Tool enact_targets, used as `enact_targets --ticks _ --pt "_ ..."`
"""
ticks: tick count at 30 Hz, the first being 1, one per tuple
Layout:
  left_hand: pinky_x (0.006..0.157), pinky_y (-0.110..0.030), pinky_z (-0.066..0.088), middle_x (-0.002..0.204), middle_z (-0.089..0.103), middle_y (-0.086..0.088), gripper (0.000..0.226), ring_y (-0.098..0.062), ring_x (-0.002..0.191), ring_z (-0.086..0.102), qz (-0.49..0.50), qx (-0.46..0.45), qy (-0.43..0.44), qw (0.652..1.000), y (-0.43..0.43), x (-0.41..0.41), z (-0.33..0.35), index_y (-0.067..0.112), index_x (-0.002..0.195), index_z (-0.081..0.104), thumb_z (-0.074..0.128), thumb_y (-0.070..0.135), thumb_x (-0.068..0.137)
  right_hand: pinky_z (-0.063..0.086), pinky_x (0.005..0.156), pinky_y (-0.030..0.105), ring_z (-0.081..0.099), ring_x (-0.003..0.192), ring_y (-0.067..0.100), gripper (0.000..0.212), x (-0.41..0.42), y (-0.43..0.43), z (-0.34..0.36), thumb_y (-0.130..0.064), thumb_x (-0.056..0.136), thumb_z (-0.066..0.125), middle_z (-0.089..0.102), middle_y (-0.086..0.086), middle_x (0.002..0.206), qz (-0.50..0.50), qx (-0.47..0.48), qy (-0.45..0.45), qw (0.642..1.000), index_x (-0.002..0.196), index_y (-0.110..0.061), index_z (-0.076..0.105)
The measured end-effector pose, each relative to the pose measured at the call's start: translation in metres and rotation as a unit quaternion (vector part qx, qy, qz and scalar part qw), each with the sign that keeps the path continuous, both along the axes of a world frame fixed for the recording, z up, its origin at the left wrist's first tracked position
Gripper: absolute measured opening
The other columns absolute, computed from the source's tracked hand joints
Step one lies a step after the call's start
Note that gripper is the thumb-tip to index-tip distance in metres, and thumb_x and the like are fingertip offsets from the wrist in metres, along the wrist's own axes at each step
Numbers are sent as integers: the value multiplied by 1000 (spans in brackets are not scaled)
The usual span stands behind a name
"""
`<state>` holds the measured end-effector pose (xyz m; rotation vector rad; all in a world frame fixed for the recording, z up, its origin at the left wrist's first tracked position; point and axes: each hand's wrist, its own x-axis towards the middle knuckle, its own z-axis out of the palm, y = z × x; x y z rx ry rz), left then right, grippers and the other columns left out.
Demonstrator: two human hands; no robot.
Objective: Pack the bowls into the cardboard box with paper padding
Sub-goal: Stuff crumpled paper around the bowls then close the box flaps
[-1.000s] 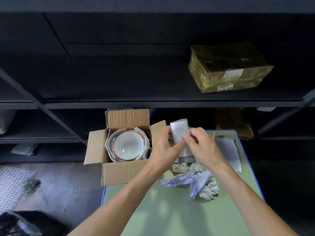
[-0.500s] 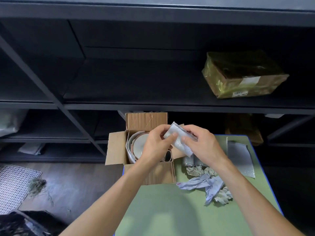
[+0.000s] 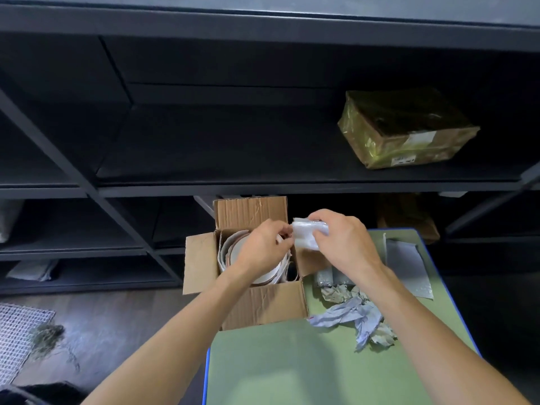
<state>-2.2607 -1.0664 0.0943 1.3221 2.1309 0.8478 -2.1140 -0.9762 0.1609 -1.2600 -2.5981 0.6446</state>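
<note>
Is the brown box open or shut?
Open. The cardboard box has its flaps spread outward, and a bowl shows inside.

Dark shelving (image 3: 263,187) stands behind a green table (image 3: 292,369) on dim wooden floor (image 3: 117,331).

Box (image 3: 263,305) open, flaps out; white bowls (image 3: 233,249) nested inside. Crumpled paper (image 3: 347,314) just right of it. I hold wrap (image 3: 306,235) above.

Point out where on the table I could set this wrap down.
Bare: the near half of the table, between the front flap of the cardboard box, the crumpled paper to the right and the near edge. Crowded: the far right, where crumpled paper meets grey padded sheets; the box itself holds the bowls.
</note>
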Motion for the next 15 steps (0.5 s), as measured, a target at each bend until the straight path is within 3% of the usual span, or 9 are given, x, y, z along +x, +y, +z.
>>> enact_targets --ticks 3,5,7,11,15 --pt "92 -35 48 120 61 -1 25 -20 109 56 -113 -32 124 985 -6 2 -19 15 109 70 57 29 93 47 86 33 61 107 26 39 -4 -2 -5 -15 91 54 71 5 114 11 34 -22 999 127 -25 64" --pt "88 -43 51 118 60 0 27 -24 109 54 -145 -51 180 972 -9 6 -26 14 106 66 53 34 93 46 88 31 61 109 25 39 -7 -3 -7 -13 91 53 70 3 117 18 30 -25 999 127 -25 64" --pt "83 -43 52 113 57 0 25 -26 107 52 -154 -59 225 960 -9 7 -30 16 106 60 52 36 94 46 88 31 60 108 25 40 -11 -5 -8 -11 90 52 70 3 116 34 17 -27 999 124 -25 66" --pt "101 -45 43 116 52 -6 26 -41 114 46 -191 -99 303 928 -2 3 -32 20 116 60 47 32 96 48 89 36 60 106 27 38 -23 -6 -9 -9 88 51 70 5 111 55 7 -36 998 118 -22 69" --pt "84 -42 52 117 46 -7 21 -42 119 42 -201 -105 316 921 -8 4 -31 26 111 66 55 30 93 48 88 39 60 105 28 35 -30 -3 -10 -10 90 51 69 6 109 57 18 -48 997 119 -20 68"
